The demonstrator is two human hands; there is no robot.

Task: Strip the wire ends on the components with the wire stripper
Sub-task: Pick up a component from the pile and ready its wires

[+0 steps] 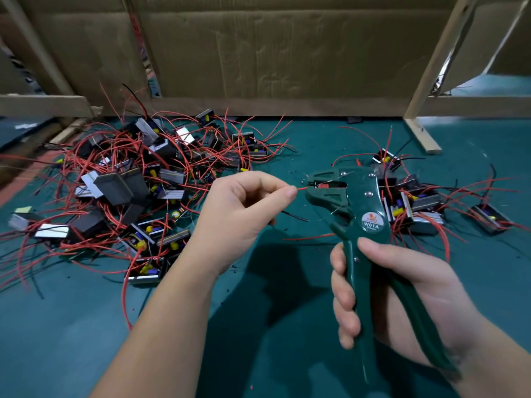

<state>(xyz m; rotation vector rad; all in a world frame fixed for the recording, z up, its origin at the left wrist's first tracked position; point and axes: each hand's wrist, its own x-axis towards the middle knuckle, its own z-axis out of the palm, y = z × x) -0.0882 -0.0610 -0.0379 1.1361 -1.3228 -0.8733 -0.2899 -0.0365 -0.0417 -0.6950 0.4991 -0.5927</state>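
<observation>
1. Left hand (238, 214) pinches the red wire end (301, 188), its tip entering the wire stripper (359, 208) mouth just beyond my fingertips.
2. Right hand (402, 297) grips the handles (360, 282); I'd seat the wire straight, then squeeze steadily.

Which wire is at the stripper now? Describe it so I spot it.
On the green table, between the large component pile and the smaller pile, the right hand holds a green wire stripper. The left hand pinches a red wire end at its head; unlike the loose wires around, it bridges fingertips and tool.
</observation>
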